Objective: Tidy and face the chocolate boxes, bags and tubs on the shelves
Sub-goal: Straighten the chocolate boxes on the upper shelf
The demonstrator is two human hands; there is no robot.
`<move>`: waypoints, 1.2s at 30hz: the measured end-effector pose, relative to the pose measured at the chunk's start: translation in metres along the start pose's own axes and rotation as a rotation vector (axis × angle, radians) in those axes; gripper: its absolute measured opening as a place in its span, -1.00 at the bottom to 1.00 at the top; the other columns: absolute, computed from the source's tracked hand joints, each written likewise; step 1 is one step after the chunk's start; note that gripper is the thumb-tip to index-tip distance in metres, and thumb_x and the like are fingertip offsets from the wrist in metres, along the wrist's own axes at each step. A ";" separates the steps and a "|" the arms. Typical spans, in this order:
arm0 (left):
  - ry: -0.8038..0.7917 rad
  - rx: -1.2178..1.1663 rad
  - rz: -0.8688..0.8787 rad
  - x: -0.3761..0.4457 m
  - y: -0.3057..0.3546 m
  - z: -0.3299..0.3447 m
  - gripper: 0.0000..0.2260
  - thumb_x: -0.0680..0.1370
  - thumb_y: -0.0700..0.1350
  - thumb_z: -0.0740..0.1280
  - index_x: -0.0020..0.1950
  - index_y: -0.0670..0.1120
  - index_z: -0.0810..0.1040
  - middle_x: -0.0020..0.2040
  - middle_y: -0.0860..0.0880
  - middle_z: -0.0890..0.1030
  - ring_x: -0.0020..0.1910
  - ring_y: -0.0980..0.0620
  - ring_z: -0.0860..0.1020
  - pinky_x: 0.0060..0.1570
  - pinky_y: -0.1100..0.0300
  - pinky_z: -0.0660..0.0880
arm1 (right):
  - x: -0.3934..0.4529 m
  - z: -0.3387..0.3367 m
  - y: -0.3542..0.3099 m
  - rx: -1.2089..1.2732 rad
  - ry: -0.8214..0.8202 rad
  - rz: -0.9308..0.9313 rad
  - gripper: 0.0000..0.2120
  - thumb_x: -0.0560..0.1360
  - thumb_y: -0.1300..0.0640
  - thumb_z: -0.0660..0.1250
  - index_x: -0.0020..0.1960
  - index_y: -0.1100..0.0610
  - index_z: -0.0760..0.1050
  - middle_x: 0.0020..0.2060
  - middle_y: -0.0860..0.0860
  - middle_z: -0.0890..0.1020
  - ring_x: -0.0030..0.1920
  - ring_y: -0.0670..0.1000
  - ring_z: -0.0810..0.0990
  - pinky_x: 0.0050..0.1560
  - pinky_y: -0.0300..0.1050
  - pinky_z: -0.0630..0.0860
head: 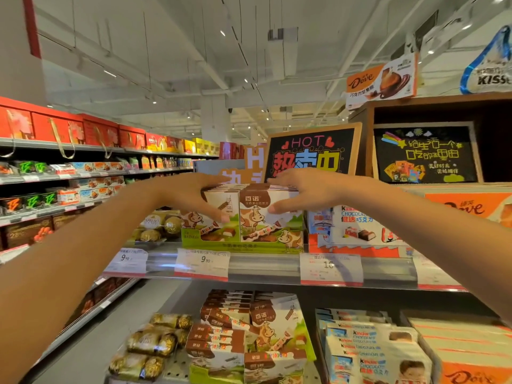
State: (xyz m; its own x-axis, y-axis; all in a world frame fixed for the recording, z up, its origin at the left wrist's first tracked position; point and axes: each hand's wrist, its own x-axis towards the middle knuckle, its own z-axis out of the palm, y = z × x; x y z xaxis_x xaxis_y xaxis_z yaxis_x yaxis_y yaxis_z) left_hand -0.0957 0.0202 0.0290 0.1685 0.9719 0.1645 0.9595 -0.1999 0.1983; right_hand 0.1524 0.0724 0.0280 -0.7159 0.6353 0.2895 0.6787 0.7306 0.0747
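Observation:
A row of cow-print milk chocolate boxes (256,214) stands upright in a green display tray (241,246) on the upper shelf. My left hand (188,192) lies over the left end of the row, fingers straight across the top and thumb down the front box. My right hand (299,191) rests on the right end in the same way, thumb against the front face. Both hands press the row from either side. Gold foil chocolate packs (159,225) sit to the left and Kinder chocolate boxes (357,225) to the right.
The lower shelf holds more cow-print boxes (249,336), some lying flat, gold foil packs (155,342), Kinder boxes (374,353) and orange Dove boxes (471,356). Chalkboard signs (313,151) stand behind the top row. A long aisle shelf (69,176) runs along the left.

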 end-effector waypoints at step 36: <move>0.192 -1.033 -0.003 0.002 -0.029 0.022 -0.61 0.37 -0.24 0.46 0.10 -0.02 0.40 -0.12 0.12 0.57 -0.24 0.16 0.62 -0.24 0.23 0.54 | 0.017 0.011 -0.043 0.562 0.363 0.460 -0.67 0.54 0.03 0.25 0.26 0.15 0.47 0.28 0.06 0.46 0.08 -0.05 0.37 0.05 -0.18 0.29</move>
State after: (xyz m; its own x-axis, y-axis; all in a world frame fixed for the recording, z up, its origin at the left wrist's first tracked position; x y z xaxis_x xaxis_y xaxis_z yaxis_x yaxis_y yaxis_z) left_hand -0.1180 0.0304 0.0020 0.0408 0.9546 0.2950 0.2857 -0.2941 0.9121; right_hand 0.1092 0.0546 0.0198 -0.2219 0.8526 0.4732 0.6395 0.4935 -0.5895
